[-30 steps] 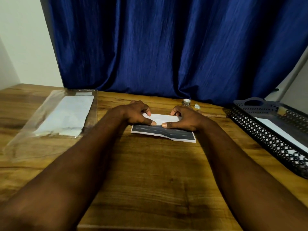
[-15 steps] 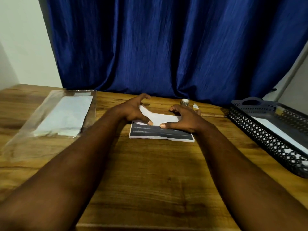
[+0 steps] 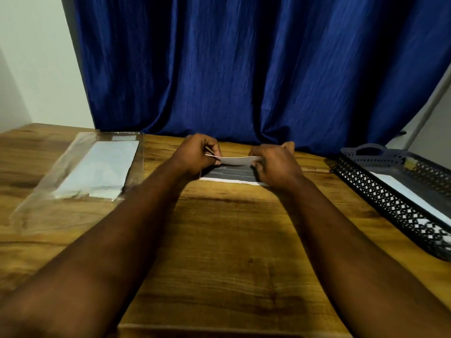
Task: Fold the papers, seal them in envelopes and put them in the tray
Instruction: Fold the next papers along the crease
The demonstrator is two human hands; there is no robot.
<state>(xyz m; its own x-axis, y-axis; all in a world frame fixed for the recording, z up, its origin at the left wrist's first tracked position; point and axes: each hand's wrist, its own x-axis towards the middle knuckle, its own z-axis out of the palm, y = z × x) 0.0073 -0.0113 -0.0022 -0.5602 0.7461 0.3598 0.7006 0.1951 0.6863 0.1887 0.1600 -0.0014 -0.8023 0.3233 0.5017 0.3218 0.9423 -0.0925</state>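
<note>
**Q:** Blue pleated fabric curtain (image 3: 244,69) behind, brown wooden table (image 3: 231,240) below. What lies on the table?

**A:** At left, a clear plastic sleeve (image 3: 73,203) of white sheets. At right, a black perforated tray (image 3: 380,191) holding a flat white piece (image 3: 410,193).

**Q:** And the paper?

**A:** White paper with a dark printed face (image 3: 231,173), centre, near the far edge, its far flap raised. Left hand (image 3: 195,154) and right hand (image 3: 275,164) each pinch one end of that flap.

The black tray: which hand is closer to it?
Right. The right hand pinches the paper at the end nearer the tray; the left hand pinches the far end.
</note>
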